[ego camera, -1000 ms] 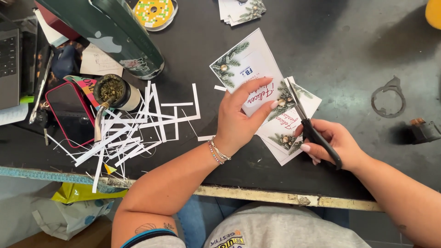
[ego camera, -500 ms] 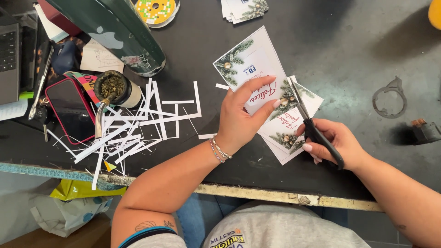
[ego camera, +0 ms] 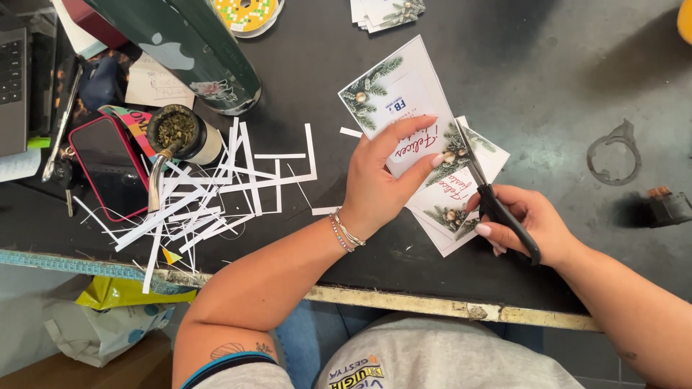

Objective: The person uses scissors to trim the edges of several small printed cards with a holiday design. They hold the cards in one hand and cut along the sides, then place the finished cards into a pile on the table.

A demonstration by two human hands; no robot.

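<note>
My left hand (ego camera: 380, 184) lies flat on a white holiday card (ego camera: 393, 97) with green pine sprigs, fingers spread and pressing it onto the dark table (ego camera: 303, 65). My right hand (ego camera: 522, 223) grips black-handled scissors (ego camera: 497, 198), whose blades reach up along the card's right edge, just past my left fingertips. More cards of the same kind (ego camera: 450, 209) lie stacked under and beside the top one, between my two hands.
A heap of white paper strips (ego camera: 209, 191) lies left of my hands. Beyond it are a cup with a metal straw (ego camera: 176, 133), a red-cased phone (ego camera: 108, 166), a green bottle (ego camera: 194, 47), a keyboard (ego camera: 11, 86). More cards (ego camera: 382, 11) sit at the top, a metal ring (ego camera: 613, 151) at right.
The scissors' blades have slid a little further up along the card's edge. My left hand stays pressed on the card in the same spot.
</note>
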